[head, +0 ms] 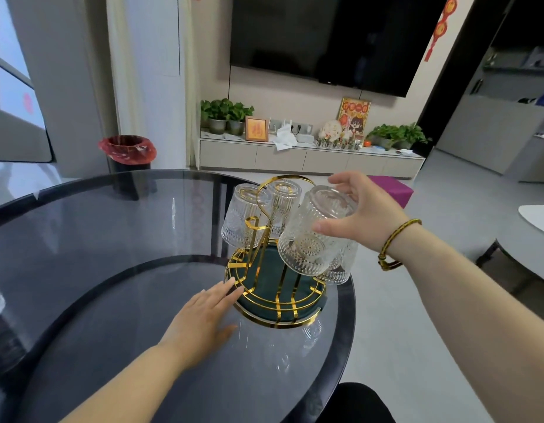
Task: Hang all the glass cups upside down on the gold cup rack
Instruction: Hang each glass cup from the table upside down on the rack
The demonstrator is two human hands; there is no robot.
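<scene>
The gold cup rack (276, 303), with a dark green base, stands near the right edge of the round glass table. Two embossed glass cups hang upside down at its back: one on the left (240, 215), one behind the gold loop handle (284, 199). My right hand (365, 215) grips a third glass cup (316, 230), tilted bottom-up over the rack's right side. Another cup (341, 265) shows partly behind it, low on the right. My left hand (203, 319) lies flat on the table, fingertips touching the rack's left rim. An empty gold hook (253, 224) stands at the front left.
The table's dark rim (347, 325) runs close to the rack on the right, with floor beyond. A red-lined bin (127, 151) stands behind the table. A purple stool (392, 190), a TV cabinet with plants, and a second table at the far right lie further off.
</scene>
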